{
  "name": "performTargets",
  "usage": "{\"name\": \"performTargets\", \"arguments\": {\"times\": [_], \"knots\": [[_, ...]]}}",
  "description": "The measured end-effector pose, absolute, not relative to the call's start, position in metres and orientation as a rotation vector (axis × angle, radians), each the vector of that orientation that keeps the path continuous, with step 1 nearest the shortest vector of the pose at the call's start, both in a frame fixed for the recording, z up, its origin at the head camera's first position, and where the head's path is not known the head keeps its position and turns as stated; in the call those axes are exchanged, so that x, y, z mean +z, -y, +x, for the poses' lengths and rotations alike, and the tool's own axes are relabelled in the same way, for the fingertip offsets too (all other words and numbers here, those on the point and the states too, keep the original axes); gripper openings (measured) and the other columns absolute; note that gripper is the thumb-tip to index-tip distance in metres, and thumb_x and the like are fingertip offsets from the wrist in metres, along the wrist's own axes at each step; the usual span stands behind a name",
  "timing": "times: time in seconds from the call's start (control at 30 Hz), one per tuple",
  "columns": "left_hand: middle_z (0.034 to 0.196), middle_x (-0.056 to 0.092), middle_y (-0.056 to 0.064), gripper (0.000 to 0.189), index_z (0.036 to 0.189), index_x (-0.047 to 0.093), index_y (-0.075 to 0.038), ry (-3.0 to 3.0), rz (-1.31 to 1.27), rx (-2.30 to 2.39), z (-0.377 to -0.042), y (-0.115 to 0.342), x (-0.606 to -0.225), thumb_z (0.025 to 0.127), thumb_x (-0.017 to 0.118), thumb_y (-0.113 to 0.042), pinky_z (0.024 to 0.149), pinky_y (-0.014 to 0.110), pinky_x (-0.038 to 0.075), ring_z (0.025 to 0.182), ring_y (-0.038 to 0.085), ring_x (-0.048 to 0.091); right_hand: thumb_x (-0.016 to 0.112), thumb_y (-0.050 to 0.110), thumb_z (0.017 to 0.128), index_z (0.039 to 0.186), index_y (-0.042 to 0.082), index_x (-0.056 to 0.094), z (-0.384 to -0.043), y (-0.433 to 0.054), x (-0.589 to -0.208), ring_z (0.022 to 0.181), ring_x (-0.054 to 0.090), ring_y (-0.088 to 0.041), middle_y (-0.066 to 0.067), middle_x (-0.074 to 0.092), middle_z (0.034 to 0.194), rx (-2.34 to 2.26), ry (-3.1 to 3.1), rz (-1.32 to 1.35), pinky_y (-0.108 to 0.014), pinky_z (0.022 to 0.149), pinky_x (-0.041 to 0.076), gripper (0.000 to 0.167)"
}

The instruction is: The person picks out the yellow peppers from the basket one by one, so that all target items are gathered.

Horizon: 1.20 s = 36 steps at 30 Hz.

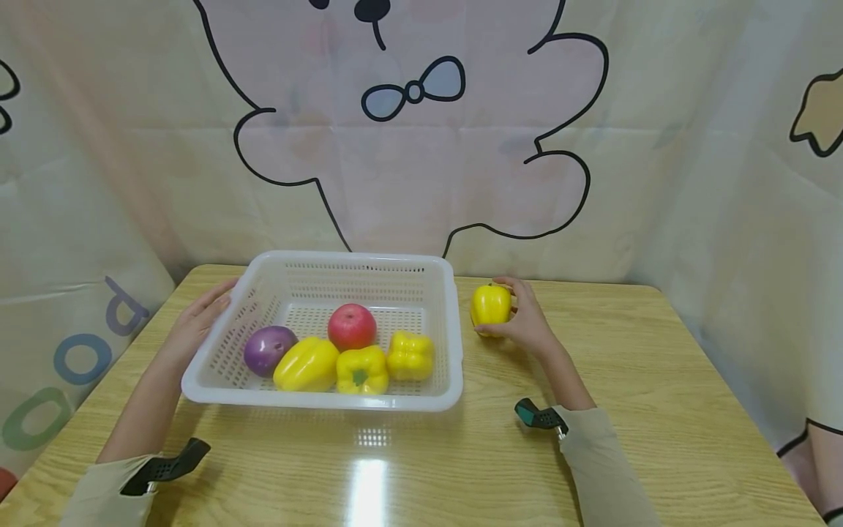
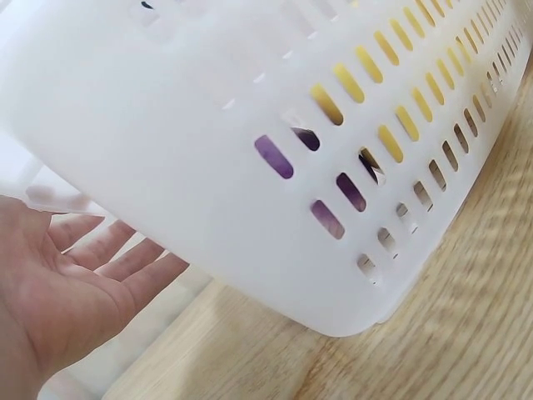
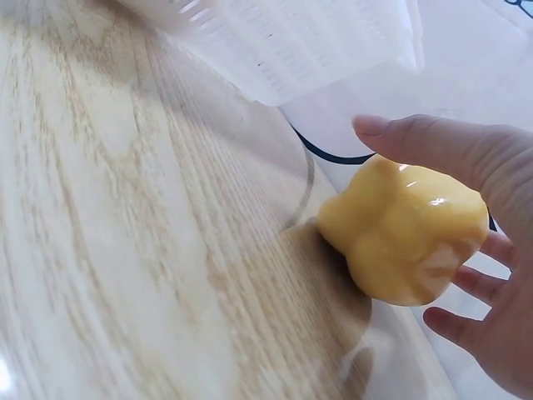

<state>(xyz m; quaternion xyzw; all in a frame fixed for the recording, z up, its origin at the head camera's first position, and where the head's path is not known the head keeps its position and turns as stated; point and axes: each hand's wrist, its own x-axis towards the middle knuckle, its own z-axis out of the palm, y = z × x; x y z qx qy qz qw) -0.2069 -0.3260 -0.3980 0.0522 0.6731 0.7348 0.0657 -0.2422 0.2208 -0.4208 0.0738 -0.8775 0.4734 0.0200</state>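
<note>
My right hand [image 1: 525, 320] curves round a yellow bell pepper [image 1: 490, 304] at the table, right of the basket. In the right wrist view the thumb lies over the bell pepper [image 3: 408, 233], with fingers on its far side. At the left, my left hand [image 1: 203, 322] touches the side of the white plastic basket [image 1: 323, 400], its fingers fairly straight. Inside the basket are a purple round piece [image 1: 268, 351], a long yellow piece [image 1: 306, 364], a red apple-like fruit [image 1: 352, 326] and two more yellow bell peppers, one [image 1: 362, 370] beside the other [image 1: 410, 356].
The basket stands on a wooden table [image 1: 632, 380] near its back edge. Behind hangs a pale curtain [image 1: 658, 183] with cartoon drawings. Black wrist straps [image 1: 165, 468] sit on both sleeves. Light glares off the table's front.
</note>
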Motion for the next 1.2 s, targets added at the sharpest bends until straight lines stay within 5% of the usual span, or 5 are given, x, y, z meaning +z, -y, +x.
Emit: {"name": "performTargets", "arguments": {"times": [1.2], "knots": [[0.113,0.075,-0.014,0.035,0.148,0.052,-0.035,-2.045,0.179,2.211,-0.207,0.325,-0.397,0.114,0.048,-0.027,0.076,0.025,0.064,0.096,0.007,0.074,0.081,0.024,0.096,0.16,0.005,0.039,-0.232,-0.232,-0.385,0.153,0.028,-0.051,-0.023,0.034,0.166,1.372,2.827,0.333,-0.071,0.121,0.031,0.078]]}}
